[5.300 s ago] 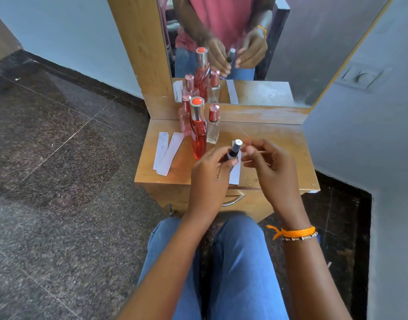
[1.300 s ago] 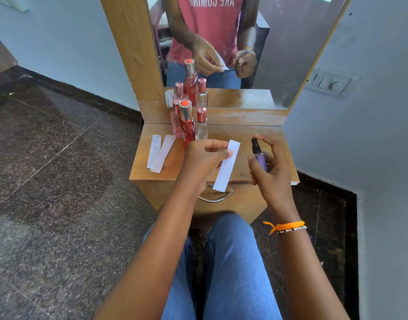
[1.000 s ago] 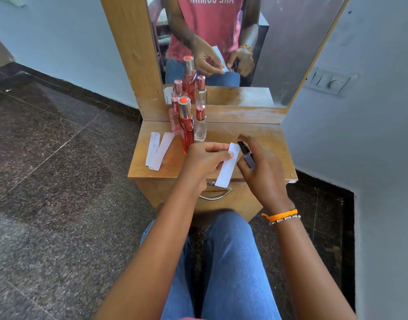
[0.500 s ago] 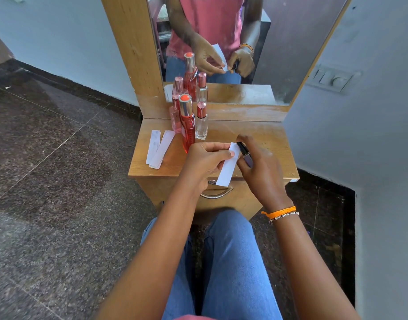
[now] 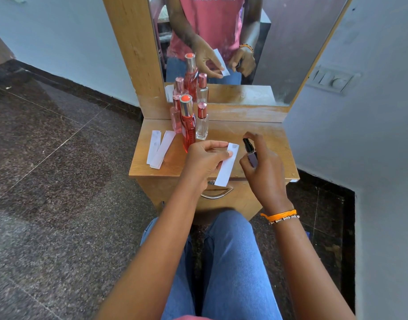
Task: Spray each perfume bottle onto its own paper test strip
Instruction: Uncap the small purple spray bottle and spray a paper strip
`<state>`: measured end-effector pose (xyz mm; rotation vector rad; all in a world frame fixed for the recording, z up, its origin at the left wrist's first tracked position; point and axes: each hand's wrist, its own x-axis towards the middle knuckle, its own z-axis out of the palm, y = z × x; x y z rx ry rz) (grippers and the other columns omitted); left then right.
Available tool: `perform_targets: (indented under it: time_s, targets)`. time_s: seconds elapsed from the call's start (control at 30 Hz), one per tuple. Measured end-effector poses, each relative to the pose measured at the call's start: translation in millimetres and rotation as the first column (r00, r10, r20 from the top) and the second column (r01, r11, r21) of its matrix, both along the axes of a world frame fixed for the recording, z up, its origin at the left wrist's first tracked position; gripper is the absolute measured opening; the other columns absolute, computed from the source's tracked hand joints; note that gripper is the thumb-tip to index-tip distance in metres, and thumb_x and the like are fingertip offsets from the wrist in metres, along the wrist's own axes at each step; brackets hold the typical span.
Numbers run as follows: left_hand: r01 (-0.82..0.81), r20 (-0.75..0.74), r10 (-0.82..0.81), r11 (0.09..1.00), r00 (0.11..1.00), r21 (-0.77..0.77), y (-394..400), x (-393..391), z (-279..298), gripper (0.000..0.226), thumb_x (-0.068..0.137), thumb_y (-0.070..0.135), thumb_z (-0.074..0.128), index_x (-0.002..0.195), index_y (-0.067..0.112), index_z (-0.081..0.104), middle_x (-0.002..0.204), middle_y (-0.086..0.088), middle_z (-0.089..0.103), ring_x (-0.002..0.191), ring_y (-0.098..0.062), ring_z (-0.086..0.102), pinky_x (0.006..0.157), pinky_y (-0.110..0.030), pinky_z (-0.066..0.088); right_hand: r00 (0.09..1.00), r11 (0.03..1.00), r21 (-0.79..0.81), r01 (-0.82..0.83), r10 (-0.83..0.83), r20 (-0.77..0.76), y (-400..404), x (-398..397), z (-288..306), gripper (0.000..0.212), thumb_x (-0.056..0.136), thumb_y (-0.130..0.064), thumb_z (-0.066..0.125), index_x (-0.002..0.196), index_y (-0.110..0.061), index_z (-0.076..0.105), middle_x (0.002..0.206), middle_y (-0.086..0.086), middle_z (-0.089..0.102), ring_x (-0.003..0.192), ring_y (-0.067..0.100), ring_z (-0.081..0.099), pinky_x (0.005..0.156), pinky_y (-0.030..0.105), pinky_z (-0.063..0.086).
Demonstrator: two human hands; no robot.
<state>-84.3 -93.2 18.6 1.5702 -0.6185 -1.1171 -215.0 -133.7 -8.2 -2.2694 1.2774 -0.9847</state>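
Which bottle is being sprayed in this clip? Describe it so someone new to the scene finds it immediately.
Start at the wooden dressing table under the mirror. Above its front right part, the right hand holds a small dark purple spray bottle, beside the paper test strip pinched in the left hand. Unlike the red and pink bottles standing at the back, it is dark, black-topped and held.

Small wooden table (image 5: 263, 132) against a pale wall (image 5: 359, 139), light-brown top scuffed near the back edge. Curved metal drawer handle (image 5: 218, 195) on the front, below the top. Mirror (image 5: 267, 42) in a wooden frame (image 5: 133, 54) upright at the rear, reflecting a pink shirt with lettering. Grey switch plate (image 5: 332, 80) on the wall to the right. Dark speckled stone floor (image 5: 60, 204) with thin pale joint lines. Blue jeans (image 5: 233, 269) in the foreground. Orange thread bracelet (image 5: 279, 214) beside a beaded one.
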Motion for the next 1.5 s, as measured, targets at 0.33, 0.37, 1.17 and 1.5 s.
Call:
perform_targets:
  time_s: [0.33,0.37,1.17,1.5]
  targets:
    - [0.022,0.714,0.037,0.997,0.699,-0.073,-20,-12,-29,0.011,0.083,0.006,0.061,0.085,0.007,0.072,0.086,-0.007,0.07,0.08,-0.018,0.063,0.063,-0.021,0.042,0.997,0.997,0.073,-0.013,0.006,0.083,12,-4,1,0.046,0.08,-0.001,0.055,0.12,-0.021,0.046,0.058,0.012,0.045,0.054,0.027,0.043,0.051,0.04,0.042]
    - [0.039,0.764,0.005,0.998,0.646,-0.04,-20,-13,-32,0.014,0.084,0.006,0.06,0.087,0.007,0.073,0.088,-0.008,0.068,0.085,-0.021,0.062,0.065,-0.024,0.042,0.996,0.997,0.075,-0.016,0.009,0.093,13,-4,1,0.045,0.08,0.0,0.055,0.12,-0.021,0.046,0.059,0.015,0.047,0.055,0.029,0.045,0.052,0.041,0.043]
    - [0.161,0.752,0.013,0.974,0.659,-0.158,-13,-23,-22,0.026,0.092,0.009,0.05,0.111,0.014,0.066,0.096,0.0,0.051,0.093,-0.015,0.05,0.079,-0.02,0.038,0.971,0.982,0.184,-0.037,-0.008,0.238,14,-4,-25,0.049,0.086,-0.009,0.063,0.122,-0.013,0.03,0.06,-0.012,0.04,0.057,0.001,0.049,0.049,0.014,0.034]
    - [0.137,0.25,-0.122,0.99,0.96,-0.043,4,-24,-25,0.016,0.075,0.022,0.073,0.09,0.016,0.071,0.097,-0.005,0.068,0.089,-0.023,0.064,0.079,-0.034,0.053,0.923,0.978,0.184,-0.097,0.02,0.384,16,6,-28,0.052,0.082,0.003,0.062,0.1,-0.024,0.021,0.065,-0.003,0.045,0.056,0.009,0.046,0.052,0.025,0.042]
